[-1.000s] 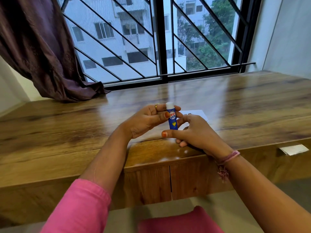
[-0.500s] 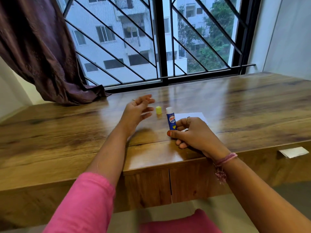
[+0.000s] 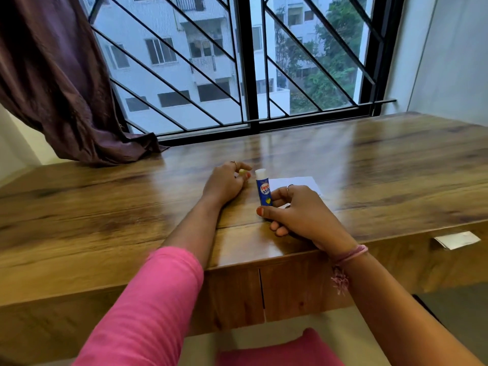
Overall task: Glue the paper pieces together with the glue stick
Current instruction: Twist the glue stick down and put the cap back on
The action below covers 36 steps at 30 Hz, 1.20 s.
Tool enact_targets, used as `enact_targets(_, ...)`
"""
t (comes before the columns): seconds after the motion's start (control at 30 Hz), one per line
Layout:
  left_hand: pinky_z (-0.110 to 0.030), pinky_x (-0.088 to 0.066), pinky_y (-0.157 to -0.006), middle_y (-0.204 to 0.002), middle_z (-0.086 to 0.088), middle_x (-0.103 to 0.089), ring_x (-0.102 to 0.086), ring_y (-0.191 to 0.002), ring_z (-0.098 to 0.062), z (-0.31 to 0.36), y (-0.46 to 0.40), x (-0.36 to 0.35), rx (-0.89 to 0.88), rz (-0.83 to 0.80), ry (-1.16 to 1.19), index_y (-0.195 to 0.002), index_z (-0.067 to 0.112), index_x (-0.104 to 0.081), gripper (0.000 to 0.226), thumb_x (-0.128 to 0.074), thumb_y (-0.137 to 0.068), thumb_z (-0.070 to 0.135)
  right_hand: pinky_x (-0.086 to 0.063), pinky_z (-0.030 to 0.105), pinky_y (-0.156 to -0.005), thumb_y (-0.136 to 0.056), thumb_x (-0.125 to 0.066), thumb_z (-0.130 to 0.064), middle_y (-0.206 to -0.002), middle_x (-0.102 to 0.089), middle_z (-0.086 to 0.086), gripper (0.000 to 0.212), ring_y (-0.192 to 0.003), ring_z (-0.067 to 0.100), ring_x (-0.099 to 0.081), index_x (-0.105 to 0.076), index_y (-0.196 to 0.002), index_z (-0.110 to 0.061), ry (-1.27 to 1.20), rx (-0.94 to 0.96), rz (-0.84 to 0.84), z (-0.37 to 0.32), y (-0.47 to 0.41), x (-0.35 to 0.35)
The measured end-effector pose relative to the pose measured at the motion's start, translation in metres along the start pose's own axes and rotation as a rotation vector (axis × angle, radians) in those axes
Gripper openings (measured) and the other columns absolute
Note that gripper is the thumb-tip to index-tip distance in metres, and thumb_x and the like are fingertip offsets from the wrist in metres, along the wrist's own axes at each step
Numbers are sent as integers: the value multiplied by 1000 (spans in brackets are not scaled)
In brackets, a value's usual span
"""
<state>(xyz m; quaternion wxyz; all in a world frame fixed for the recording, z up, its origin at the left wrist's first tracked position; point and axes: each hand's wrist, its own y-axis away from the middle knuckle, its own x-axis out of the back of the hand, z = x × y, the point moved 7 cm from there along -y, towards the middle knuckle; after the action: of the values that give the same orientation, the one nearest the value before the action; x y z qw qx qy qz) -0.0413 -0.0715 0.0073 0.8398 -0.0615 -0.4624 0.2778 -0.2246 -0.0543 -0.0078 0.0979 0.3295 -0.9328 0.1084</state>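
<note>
On the glossy wooden table (image 3: 369, 165) below the barred window (image 3: 248, 62), the right hand (image 3: 303, 212) grips the upright glue stick (image 3: 263, 188); the left hand (image 3: 224, 180) beside it pinches the yellow cap (image 3: 242, 171).

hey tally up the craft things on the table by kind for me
Glue stick, uncapped, held upright by the right hand: 1
Yellow cap, at the left hand: 1
White paper: 1 visible
Total: 3
</note>
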Motion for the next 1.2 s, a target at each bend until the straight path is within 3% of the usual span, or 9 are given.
enact_targets(0.1, -26, -47, -74, -104, 0, -66, -60, -89, -13, 4, 7, 11, -7, 64, 170, -109, 19, -67, 21, -62, -89, 20, -46, 15, -43, -80, -74, -14, -68, -66, 0, 19, -44, 6, -59, -64, -96, -11, 20, 9, 1, 0, 0, 0)
enact_targets(0.23, -25, -46, -69, -100, 0, -68, -61, -91, -13, 13, 23, 23, 170, 7, 823, -106, 17, -63, 26, -68, -85, 30, -48, 16, -44, -81, -73, -13, -71, -66, -1, 20, -45, 7, -58, -63, -98, -9, 17, 22, 10, -1, 1, 0)
enact_targets(0.3, -23, -46, -67, -99, -1, -70, -63, -92, -15, 20, 29, 24, 214, -46, 999, -98, 19, -62, 19, -69, -84, 29, -49, 16, -45, -81, -73, -14, -71, -67, -1, 20, -45, 7, -59, -64, -98, -9, 24, 31, 9, -2, 1, 1)
enact_targets(0.47, -23, -46, -65, -94, 0, -71, -64, -86, -13, 34, 43, 23, 156, -140, 994, -91, 20, -63, 14, -70, -82, 28, -49, 16, -47, -82, -72, -17, -74, -68, -1, 21, -48, 8, -61, -64, -100, -11, 44, 46, 4, -3, 2, 1)
enact_targets(0.67, -23, -48, -64, -87, 4, -71, -65, -82, -11, 42, 54, 29, 64, -186, 930, -90, 20, -62, 25, -72, -71, 33, -51, 18, -50, -82, -72, -20, -82, -71, 5, 21, -47, 8, -60, -65, -101, -12, 84, 58, 6, -2, 1, 2)
enact_targets(0.9, -36, -56, -80, -89, -3, -70, -67, -88, -16, 49, 60, 34, -69, -128, 734, -95, 17, -61, 21, -72, -79, 23, -46, 14, -47, -82, -72, -23, -70, -69, 6, 21, -41, 5, -55, -65, -100, -13, 118, 112, -6, -4, 3, 2)
enact_targets(1.03, -38, -56, -84, -82, 3, -72, -69, -86, -15, 50, 63, 30, -39, -166, 820, -99, 13, -62, 35, -75, -69, 25, -46, 15, -49, -83, -71, -26, -67, -69, 9, 21, -42, 8, -56, -64, -99, -14, 137, 152, 3, -6, 4, 2)
enact_targets(1.2, -25, -57, -73, -82, 3, -74, -71, -86, -14, 51, 70, 24, -29, -235, 835, -104, 10, -63, 35, -75, -71, 11, -46, 14, -48, -81, -72, -30, -76, -72, 11, 22, -45, 9, -60, -64, -98, -18, 143, 177, 16, -8, 5, 3)
